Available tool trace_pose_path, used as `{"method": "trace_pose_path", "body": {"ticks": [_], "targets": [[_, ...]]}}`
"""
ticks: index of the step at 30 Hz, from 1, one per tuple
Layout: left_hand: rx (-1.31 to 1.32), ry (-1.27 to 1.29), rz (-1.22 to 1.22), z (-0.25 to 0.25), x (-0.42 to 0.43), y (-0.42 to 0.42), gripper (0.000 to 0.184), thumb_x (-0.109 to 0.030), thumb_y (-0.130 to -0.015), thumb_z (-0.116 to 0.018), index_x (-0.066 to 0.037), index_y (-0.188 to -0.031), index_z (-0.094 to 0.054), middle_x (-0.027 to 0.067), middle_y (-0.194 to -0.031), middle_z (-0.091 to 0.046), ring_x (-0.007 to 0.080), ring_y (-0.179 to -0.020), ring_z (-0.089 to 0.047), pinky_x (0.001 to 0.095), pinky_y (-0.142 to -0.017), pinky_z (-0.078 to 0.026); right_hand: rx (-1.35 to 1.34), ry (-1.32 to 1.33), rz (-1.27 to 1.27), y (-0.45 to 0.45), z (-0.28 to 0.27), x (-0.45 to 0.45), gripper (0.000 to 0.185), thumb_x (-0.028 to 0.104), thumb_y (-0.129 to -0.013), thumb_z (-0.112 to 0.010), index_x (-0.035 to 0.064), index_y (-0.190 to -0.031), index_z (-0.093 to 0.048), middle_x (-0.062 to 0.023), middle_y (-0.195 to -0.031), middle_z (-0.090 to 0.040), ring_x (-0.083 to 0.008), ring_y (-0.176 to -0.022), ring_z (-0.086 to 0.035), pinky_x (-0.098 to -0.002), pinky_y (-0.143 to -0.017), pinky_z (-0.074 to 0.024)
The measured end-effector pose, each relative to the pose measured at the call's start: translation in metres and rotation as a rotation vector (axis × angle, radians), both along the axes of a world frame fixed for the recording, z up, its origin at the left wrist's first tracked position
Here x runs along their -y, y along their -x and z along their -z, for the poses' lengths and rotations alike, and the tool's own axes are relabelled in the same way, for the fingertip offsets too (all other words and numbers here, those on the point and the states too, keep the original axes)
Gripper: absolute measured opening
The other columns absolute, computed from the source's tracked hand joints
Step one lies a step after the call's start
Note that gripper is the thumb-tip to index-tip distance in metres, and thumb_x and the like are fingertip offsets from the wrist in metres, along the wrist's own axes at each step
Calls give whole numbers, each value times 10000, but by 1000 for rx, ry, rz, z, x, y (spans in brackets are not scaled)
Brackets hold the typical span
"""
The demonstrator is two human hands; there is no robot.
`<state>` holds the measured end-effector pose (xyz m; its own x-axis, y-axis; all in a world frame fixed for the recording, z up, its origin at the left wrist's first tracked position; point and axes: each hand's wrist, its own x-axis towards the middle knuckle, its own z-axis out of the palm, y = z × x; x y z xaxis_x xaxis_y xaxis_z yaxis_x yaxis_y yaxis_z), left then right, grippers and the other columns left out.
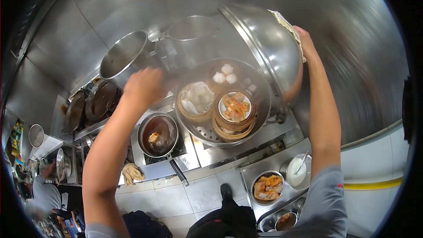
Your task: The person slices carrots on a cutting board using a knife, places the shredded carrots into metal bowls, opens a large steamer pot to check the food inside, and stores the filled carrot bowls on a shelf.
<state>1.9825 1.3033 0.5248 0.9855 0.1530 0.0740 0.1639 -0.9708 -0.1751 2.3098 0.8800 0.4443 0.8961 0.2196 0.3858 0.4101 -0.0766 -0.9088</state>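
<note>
My right hand (pixel 305 43) grips a folded cloth (pixel 288 28) on the big domed metal lid (pixel 275 48), which is tilted up on its side at the steamer's right. Below it the wide metal steamer (pixel 183 125) stands uncovered, with some steam over it. Inside are a bamboo basket of pale dumplings (pixel 197 98), three white round dumplings (pixel 226 75) in another basket, and a stacked bamboo basket (pixel 233 130) topped by a dish of orange-brown food (pixel 235 107). My left hand (pixel 145 86), smeared by motion, is raised left of the steamer; its fingers are unclear.
A pan of brown liquid (pixel 164 137) sits on the stove, its handle pointing toward me. Behind are a tall pot (pixel 125 55) and dark pans (pixel 101 99). Bowls of raw meat (pixel 268 188) and white liquid (pixel 298 172) stand lower right. Another person (pixel 46 194) works far left.
</note>
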Motion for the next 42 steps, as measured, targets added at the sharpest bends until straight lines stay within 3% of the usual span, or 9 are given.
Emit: {"method": "trace_pose_path", "body": {"ticks": [4,9,13,21,29,34,35,38,42], "targets": [[-222,49,-50,-11,47,-96,593,-590,-963,-548,-55,-1070,-780,143,-1016,-775,320,-990,-755,438,-851,-599,-16,4,-21,-7,4,4,268,252,-1064,-570,36,-1019,-723,43,-874,-655,-54,-795,-554,-236,-724,-464],[-185,-18,-64,-39,71,-102,509,-519,-930,-620,-48,-1046,-775,159,-1001,-769,330,-959,-753,451,-837,-596,4,41,57,16,-8,-3,289,293,-1057,-584,55,-979,-728,46,-852,-643,-50,-775,-530,-243,-711,-453],[-27,-38,112,-27,33,-20,497,-505,-936,-640,-26,-969,-766,224,-931,-730,403,-930,-714,501,-825,-571,5,93,82,13,-9,-1,324,346,-1052,-599,72,-948,-736,55,-801,-631,-51,-743,-518,-250,-698,-449],[-410,49,-438,-17,-31,221,529,-548,-891,-709,-23,-826,-723,243,-782,-690,465,-829,-680,537,-740,-533,75,106,28,9,-11,-11,312,331,-1044,-617,52,-988,-746,44,-833,-675,-60,-757,-560,-260,-710,-469],[-333,281,-831,21,-80,450,551,-542,-867,-704,5,-816,-738,259,-766,-685,453,-793,-694,515,-725,-533,22,182,-16,52,-25,-67,308,308,-1010,-651,17,-1060,-738,-5,-882,-714,-90,-810,-605,-282,-767,-492],[-321,452,-1035,48,-70,547,516,-506,-873,-715,9,-883,-757,224,-729,-690,391,-748,-714,456,-686,-523,197,547,172,127,-39,-128,290,310,-982,-668,34,-1055,-723,-79,-867,-715,-153,-816,-646,-314,-789,-500],[-300,485,-1051,52,-66,564,503,-490,-871,-725,11,-895,-759,217,-726,-693,374,-741,-717,452,-682,-521,222,577,176,136,-34,-139,351,374,-937,-691,56,-1081,-719,-146,-957,-721,-276,-878,-688,-386,-835,-519],[-249,563,-1148,63,-60,615,474,-451,-864,-756,18,-934,-764,203,-723,-700,331,-719,-718,447,-682,-519,409,726,249,162,-14,-174,419,419,-881,-694,74,-1113,-743,-174,-1097,-730,-367,-1040,-684,-427,-926,-529],[-266,570,-1254,95,-47,728,460,-434,-896,-730,25,-920,-758,222,-778,-708,352,-746,-719,453,-698,-522,449,858,203,188,16,-215,473,424,-877,-678,47,-1156,-735,-203,-1170,-697,-388,-1097,-666,-471,-970,-519]]}}
